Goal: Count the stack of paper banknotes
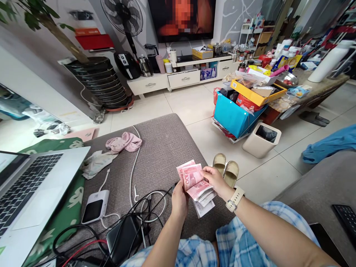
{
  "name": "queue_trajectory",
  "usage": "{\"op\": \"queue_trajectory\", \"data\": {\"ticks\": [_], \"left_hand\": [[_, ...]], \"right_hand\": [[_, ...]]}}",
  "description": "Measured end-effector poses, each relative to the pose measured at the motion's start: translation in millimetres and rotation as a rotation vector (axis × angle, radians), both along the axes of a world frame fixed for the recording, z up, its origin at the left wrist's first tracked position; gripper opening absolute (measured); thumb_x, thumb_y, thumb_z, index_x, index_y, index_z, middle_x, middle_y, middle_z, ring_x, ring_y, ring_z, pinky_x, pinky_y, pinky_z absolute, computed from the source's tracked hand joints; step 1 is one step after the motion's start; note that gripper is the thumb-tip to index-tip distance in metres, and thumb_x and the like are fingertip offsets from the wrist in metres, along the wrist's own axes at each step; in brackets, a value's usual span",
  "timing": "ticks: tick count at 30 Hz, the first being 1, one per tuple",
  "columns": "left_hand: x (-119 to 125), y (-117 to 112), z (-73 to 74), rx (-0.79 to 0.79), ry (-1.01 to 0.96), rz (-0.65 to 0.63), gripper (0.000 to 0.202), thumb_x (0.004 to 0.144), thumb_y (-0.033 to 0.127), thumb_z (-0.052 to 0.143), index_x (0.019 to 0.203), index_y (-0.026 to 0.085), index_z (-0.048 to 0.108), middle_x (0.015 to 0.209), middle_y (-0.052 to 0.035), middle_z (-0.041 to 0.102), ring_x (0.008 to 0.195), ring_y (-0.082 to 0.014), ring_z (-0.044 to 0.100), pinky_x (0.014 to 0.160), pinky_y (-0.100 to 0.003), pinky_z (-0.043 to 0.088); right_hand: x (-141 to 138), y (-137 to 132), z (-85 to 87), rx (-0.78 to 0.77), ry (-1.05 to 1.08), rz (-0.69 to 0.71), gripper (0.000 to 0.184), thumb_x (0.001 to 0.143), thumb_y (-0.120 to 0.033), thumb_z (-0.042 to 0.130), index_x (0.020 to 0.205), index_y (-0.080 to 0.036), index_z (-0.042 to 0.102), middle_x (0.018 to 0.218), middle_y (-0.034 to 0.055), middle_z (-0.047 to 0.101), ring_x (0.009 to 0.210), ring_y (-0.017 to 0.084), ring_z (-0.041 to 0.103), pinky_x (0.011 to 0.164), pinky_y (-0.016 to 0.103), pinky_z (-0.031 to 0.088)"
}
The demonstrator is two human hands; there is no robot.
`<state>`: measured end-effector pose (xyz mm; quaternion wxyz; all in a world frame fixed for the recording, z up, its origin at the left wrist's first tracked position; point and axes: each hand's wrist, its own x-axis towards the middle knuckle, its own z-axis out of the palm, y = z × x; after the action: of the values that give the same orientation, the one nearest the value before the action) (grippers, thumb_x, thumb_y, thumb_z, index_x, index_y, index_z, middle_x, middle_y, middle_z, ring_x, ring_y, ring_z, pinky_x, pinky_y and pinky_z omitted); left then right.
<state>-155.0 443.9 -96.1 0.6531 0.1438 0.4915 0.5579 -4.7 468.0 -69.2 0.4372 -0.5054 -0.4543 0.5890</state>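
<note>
A stack of red 100 banknotes (198, 189) is spread between my two hands, above the edge of the grey sofa seat. My left hand (179, 198) is closed on the left side of the notes, with some of them fanned upward. On the right, my right hand (215, 181) pinches the upper edge of the stack between thumb and fingers. Folded note ends and a white paper piece (204, 209) hang below. A beige watch strap (235, 199) circles my right wrist.
Left on the seat (161, 148) are a laptop (30, 196), a white device with a dark screen (96, 207), tangled cables and a black power brick (124, 235). Slippers (230, 172), a bin (263, 139) and a blue box (236, 115) stand on the floor.
</note>
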Motion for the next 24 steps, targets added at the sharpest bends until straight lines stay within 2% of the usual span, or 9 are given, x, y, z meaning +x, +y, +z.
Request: {"op": "queue_trajectory", "data": {"ticks": [8,16,24], "left_hand": [[-0.2,0.4,-2.1,0.024,0.005,-0.011,0.033,0.075,0.038,0.064,0.095,0.013,0.073,0.095,-0.0095,0.076,0.089,-0.0246,0.069,0.082,-0.035,0.052],[0.1,-0.1,4.3,-0.022,0.033,0.011,0.028,0.074,0.035,0.063,0.089,0.014,0.073,0.087,-0.0074,0.075,0.081,-0.0232,0.068,0.078,-0.033,0.052],[0.2,0.2,3.7,0.004,0.006,-0.007,0.03,0.073,0.035,0.064,0.092,0.013,0.073,0.092,-0.0086,0.076,0.086,-0.0243,0.069,0.082,-0.035,0.052]], "right_hand": [[0.1,0.5,-1.1,-0.001,-0.012,0.005,0.038,0.078,-0.055,0.065,0.068,-0.021,0.054,0.062,-0.0031,0.049,0.064,0.016,0.047,0.06,0.028,0.035],[0.0,0.5,-2.1,-0.008,-0.009,0.004,0.037,0.079,-0.055,0.065,0.068,-0.021,0.055,0.062,-0.0029,0.05,0.063,0.016,0.047,0.06,0.028,0.036],[-0.2,0.7,-1.7,0.001,-0.016,0.0,0.037,0.078,-0.055,0.065,0.067,-0.021,0.055,0.062,-0.0029,0.049,0.064,0.016,0.047,0.059,0.028,0.035]]}}
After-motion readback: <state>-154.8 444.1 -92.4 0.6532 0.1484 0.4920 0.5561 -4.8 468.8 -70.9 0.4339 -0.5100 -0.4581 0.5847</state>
